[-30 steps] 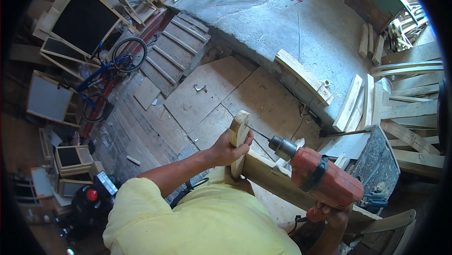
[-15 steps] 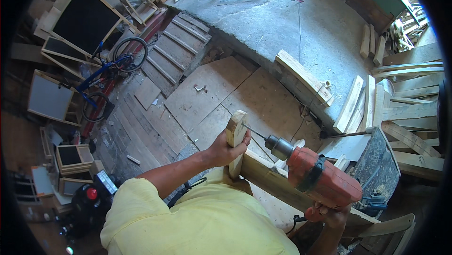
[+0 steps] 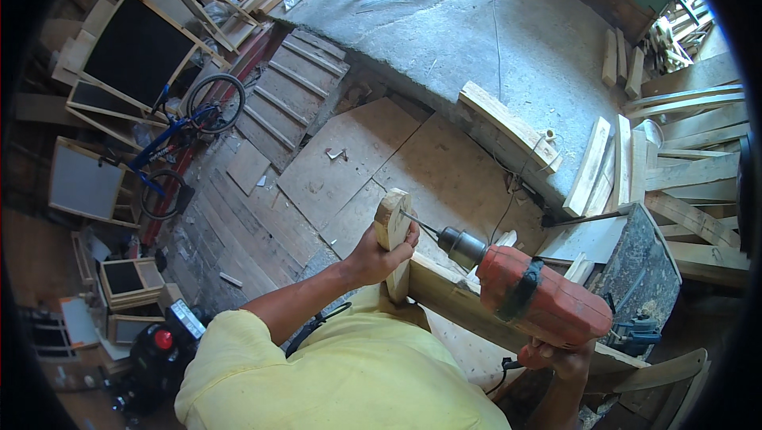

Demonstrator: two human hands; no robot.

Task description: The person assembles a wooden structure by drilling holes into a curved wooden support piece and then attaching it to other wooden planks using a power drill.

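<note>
Two bare hands work at the end of a long pale wooden beam (image 3: 468, 303) that runs slantwise toward the lower right, where it passes under the drill and the person's yellow-shirted shoulder hides its near side. The left hand (image 3: 373, 255) is wrapped around a thick, rounded pale wooden block (image 3: 393, 228) standing on edge against the beam's upper-left end; the fingers curl behind the block and out of sight, the thumb lying on its near face. The right hand (image 3: 556, 355) sits low and to the right of the beam, closed on the grip of a red and black corded power drill (image 3: 540, 299); only the knuckles show under the drill body, and the wrist is cut off by the lower edge. The drill's thin bit meets the block's right face.

Right of the beam stands a dark speckled slab-topped bench (image 3: 643, 271), partly covered by a pale board, with a blue-grey tool at its foot too small to make out.

Beyond the beam's far end lie flat plywood sheets (image 3: 357, 160) on the floor, open and uncluttered. Left of these leans a blue bicycle (image 3: 178, 148) among framed dark panels and a slatted wooden pallet (image 3: 294, 81). Farther still is a bare grey concrete slab (image 3: 468, 25), with stacked pale planks (image 3: 619, 152) along its right edge.
</note>
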